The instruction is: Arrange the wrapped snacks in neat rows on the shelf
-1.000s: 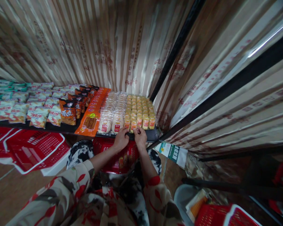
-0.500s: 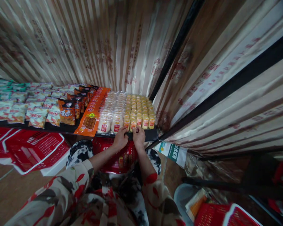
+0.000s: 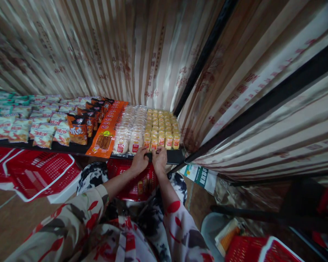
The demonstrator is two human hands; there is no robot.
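Note:
My left hand [image 3: 139, 160] and my right hand [image 3: 160, 159] rest side by side on the front edge of a black shelf [image 3: 172, 156]. Both have curled fingers touching the front row of small yellow snack packs [image 3: 161, 127]. What lies inside the fingers is hidden. Just left of the yellow packs stand rows of round white pastry packs [image 3: 129, 131]. A red basket [image 3: 136, 182] sits under my hands, below the shelf.
An orange flat snack pack [image 3: 107, 129], dark orange bags [image 3: 78, 129] and rows of pale bags [image 3: 22, 123] fill the shelf to the left. Red baskets [image 3: 38, 173] lie on the floor at left; another red basket [image 3: 257, 251] and a grey bucket [image 3: 211, 227] stand at lower right.
My two hands have drawn a little closer together at the shelf's front edge; the right hand shifted slightly left. The view moved slightly.

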